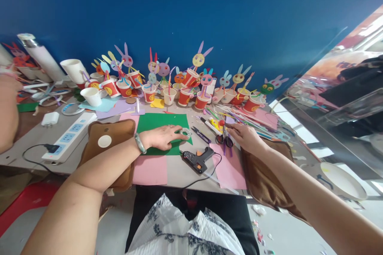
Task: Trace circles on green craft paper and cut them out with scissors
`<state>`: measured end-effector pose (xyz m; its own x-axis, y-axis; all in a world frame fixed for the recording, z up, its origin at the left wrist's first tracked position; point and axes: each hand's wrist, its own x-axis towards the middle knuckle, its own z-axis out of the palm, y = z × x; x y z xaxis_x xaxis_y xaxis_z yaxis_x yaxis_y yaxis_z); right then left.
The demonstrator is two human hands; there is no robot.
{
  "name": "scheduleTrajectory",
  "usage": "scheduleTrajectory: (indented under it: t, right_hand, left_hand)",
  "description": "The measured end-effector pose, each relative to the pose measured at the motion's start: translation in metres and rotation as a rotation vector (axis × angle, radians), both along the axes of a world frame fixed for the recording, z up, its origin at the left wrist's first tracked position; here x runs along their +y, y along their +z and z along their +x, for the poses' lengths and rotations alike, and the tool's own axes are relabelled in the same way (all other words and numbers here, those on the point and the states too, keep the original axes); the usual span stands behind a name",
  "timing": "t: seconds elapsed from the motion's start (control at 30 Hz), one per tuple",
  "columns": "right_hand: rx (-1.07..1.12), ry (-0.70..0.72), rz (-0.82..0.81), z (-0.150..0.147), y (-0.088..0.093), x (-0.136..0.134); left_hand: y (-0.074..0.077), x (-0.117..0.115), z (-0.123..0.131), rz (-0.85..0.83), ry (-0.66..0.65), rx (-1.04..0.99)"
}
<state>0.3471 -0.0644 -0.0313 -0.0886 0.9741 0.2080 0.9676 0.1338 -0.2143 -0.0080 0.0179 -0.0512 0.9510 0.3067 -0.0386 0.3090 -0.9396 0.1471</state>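
Note:
My left hand [163, 136] lies over a sheet of green paper [161, 121], its thumb and forefinger around a clear roll of tape [186, 132]. A bracelet circles that wrist. To the right, my right hand [243, 136] has its fingertips closed at the blades of dark-handled scissors [224, 140]; the blade tips are hidden. Between the hands, a black glue gun [197, 160] rests on its side, with dark tweezers [201, 135] above it. Pink paper [230, 169] lies beneath the scissors' side.
Red and white paper cups [149, 92] with paper rabbit heads line the blue wall. Brown cushions [107, 135] flank the work area. A power strip [70, 137] sits at left. Another person's arm [8, 111] enters at far left. Colored strips [248, 121] lie at right.

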Motion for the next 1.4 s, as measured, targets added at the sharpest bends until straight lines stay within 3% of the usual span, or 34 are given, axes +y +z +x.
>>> scheduleTrajectory:
  t: [0.1,0.23,0.43,0.53,0.67,0.8,0.93,1.17,1.4]
  right_hand:
    - [-0.064,0.021,-0.010,-0.004,-0.003,0.001]
    - [0.019,0.165,-0.032,-0.017,-0.001,-0.003]
    - [-0.038,0.358,-0.149,-0.079,0.019,-0.012]
    - [-0.066,0.432,-0.147,-0.111,0.021,-0.011]
    - [-0.049,0.456,-0.202,-0.133,0.020,-0.004]
    - [-0.114,0.432,-0.243,-0.133,0.022,0.001]
    - [-0.226,0.389,-0.231,-0.126,0.021,0.001]
    - [-0.376,0.466,-0.011,-0.118,0.009,0.003]
    - [-0.430,0.630,0.179,-0.113,0.016,0.009]
  left_hand:
    - [0.002,-0.001,0.000,0.003,0.006,0.012]
    - [0.001,0.002,0.001,0.006,0.011,-0.060]
    - [0.000,0.004,0.009,-0.100,0.029,-0.394]
    - [0.002,0.001,0.012,-0.148,-0.007,-0.430]
    - [0.003,-0.002,0.013,-0.071,-0.066,-0.387]
    - [0.002,-0.002,0.014,0.047,-0.073,-0.359]
    - [0.005,-0.004,0.016,0.060,-0.093,-0.342]
    - [0.008,-0.007,0.014,-0.175,-0.027,-0.357]
    - [0.011,-0.006,0.011,-0.316,-0.015,-0.410]
